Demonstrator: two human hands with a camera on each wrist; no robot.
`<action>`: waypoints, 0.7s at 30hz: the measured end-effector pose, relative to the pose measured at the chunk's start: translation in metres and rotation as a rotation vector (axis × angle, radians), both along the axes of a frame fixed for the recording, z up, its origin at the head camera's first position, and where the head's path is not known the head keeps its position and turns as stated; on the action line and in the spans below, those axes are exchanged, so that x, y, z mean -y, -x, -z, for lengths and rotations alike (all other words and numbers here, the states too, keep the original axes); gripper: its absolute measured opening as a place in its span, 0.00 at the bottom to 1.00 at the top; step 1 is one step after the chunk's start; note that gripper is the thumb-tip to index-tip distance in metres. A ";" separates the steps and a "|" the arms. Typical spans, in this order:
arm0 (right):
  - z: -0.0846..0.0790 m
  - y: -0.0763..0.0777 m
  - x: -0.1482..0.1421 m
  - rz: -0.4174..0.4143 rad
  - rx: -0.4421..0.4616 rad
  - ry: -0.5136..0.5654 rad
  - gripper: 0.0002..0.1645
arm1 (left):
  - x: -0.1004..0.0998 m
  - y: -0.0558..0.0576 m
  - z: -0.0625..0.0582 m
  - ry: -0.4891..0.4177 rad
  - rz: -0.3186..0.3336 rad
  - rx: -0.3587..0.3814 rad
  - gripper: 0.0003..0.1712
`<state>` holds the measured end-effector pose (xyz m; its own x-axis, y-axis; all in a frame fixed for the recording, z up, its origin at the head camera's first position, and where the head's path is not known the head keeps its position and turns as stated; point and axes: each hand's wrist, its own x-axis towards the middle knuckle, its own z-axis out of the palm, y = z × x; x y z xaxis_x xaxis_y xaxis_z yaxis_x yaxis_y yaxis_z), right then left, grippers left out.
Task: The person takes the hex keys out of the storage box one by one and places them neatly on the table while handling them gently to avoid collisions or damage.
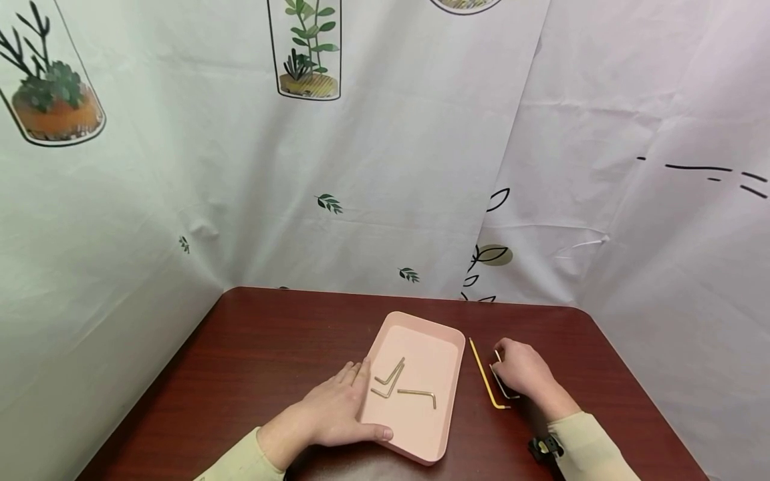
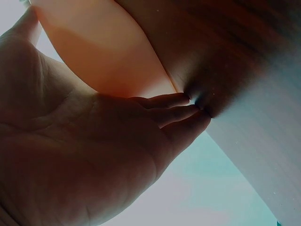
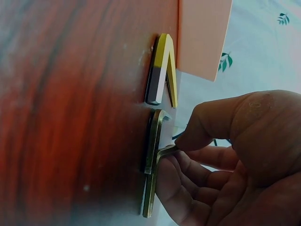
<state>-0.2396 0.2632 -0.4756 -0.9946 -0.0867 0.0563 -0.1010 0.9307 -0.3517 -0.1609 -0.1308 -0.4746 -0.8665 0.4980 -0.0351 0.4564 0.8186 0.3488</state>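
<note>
The left arm (image 1: 278, 444), in a pale sleeve (image 1: 240, 462), extended from the lower left. The left hand (image 1: 333, 411) lay with its back toward the head camera, its fingers (image 2: 181, 123) nearly straight and close together, the left thumb (image 1: 374, 433) stretched out sideways to the right. The right arm (image 1: 592, 447), sleeved alike, slanted from the lower right, its wrist (image 1: 559, 404) bare. The right hand (image 1: 526, 371) had its fingers curled, the right thumb (image 3: 214, 117) bent against them in a pinch.
</note>
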 end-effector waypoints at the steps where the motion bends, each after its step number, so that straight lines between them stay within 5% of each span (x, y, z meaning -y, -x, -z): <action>1: 0.000 0.000 0.000 0.000 0.002 -0.002 0.17 | 0.000 0.000 0.000 -0.001 0.000 -0.001 0.81; 21: 0.001 -0.001 -0.003 -0.026 0.020 -0.023 0.17 | 0.000 0.000 0.000 0.004 0.004 -0.007 0.82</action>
<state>-0.2388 0.2665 -0.4767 -0.9930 -0.1134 0.0342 -0.1183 0.9356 -0.3326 -0.1610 -0.1311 -0.4742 -0.8649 0.5010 -0.0317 0.4616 0.8184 0.3422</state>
